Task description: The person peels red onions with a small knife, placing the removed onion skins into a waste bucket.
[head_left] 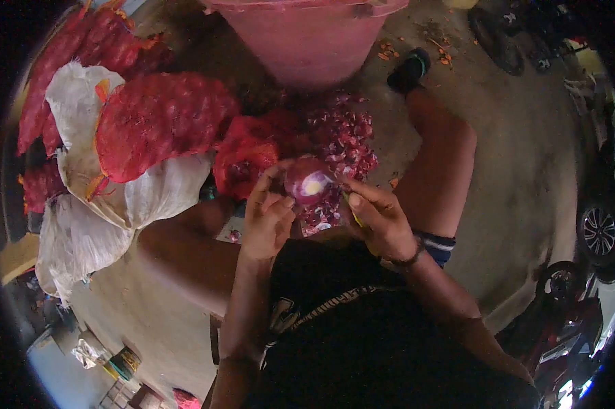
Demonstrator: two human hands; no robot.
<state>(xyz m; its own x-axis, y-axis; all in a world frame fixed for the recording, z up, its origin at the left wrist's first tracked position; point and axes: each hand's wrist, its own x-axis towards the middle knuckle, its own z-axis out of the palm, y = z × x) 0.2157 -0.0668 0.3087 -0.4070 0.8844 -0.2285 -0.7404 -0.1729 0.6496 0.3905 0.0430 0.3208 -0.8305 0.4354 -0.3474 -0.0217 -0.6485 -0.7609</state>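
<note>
My left hand (270, 217) is closed around a large red onion (307, 180), whose pale cut end faces up. Close beside it, my right hand (382, 221) grips a small knife with a yellow handle (359, 219); its blade is hard to make out near the onion's right side. Below both hands, a heap of red onion skins and peelings (341, 133) covers the floor between my legs. An open red mesh bag (246, 153) lies just left of the onion, its contents partly in shadow.
A big pink tub (314, 41) stands in front of me. Full red mesh sacks of onions (167, 123) lie on the left over white woven sacks (167, 194). Orange scraps (388, 51) dot the floor beside my sandalled foot. Parked motorbikes (563, 279) and a car wheel (599, 230) line the right.
</note>
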